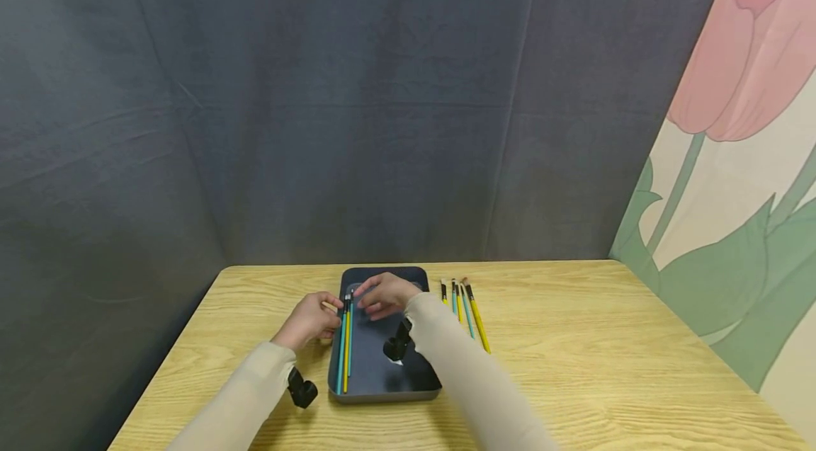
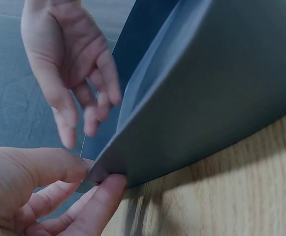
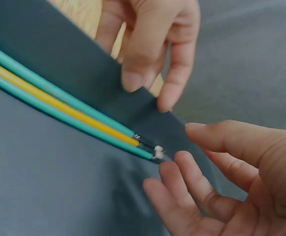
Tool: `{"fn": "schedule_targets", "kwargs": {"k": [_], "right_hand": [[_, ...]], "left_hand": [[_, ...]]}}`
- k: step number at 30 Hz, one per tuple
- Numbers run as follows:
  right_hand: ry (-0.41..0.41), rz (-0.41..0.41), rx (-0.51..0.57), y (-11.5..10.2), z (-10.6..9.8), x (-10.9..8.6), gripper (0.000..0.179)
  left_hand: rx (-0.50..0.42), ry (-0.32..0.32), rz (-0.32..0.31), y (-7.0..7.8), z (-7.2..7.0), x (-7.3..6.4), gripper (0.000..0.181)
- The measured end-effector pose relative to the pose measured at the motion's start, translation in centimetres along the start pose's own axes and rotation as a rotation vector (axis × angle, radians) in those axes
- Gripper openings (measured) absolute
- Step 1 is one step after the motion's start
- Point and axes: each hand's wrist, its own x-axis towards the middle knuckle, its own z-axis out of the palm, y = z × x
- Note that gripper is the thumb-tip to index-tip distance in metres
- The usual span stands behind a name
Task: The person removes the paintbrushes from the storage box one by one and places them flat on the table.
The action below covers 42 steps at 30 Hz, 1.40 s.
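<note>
A dark tray (image 1: 382,374) lies on the wooden table (image 1: 605,366). Three paintbrushes (image 1: 345,345), two teal and one yellow, lie side by side along its left wall. My left hand (image 1: 310,320) pinches the tray's left rim; the left wrist view shows thumb and finger of that left hand (image 2: 101,179) on the tray wall (image 2: 221,88). My right hand (image 1: 385,295) hovers over the tray's far end with fingers loosely spread and holding nothing. In the right wrist view the right hand (image 3: 206,167) is just beside the brush tips (image 3: 157,152), and the left hand (image 3: 152,39) is on the rim.
Several more brushes (image 1: 465,309) with yellow and teal handles lie on the table right of the tray. A dark curtain (image 1: 319,118) hangs close behind the table. A wall with a tulip picture (image 1: 733,153) stands at the right.
</note>
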Motion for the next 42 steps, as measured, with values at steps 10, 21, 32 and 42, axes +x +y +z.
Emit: {"fn": "schedule_targets", "kwargs": {"k": [10, 21, 32, 42], "right_hand": [[0.072, 0.069, -0.004, 0.5, 1.7, 0.6, 0.025], [0.114, 0.091, -0.003, 0.6, 2.9, 0.8, 0.026], [0.192, 0.072, -0.046, 0.9, 3.9, 1.4, 0.024], [0.253, 0.068, -0.127, 0.9, 4.4, 2.2, 0.017]], "left_hand": [[0.025, 0.001, -0.021, 0.0, 0.0, 0.1, 0.037], [0.005, -0.006, -0.026, 0.0, 0.1, 0.2, 0.036], [0.005, -0.004, -0.037, 0.2, 0.2, 0.1, 0.035], [0.015, -0.011, -0.037, 0.0, 0.1, 0.2, 0.035]]}}
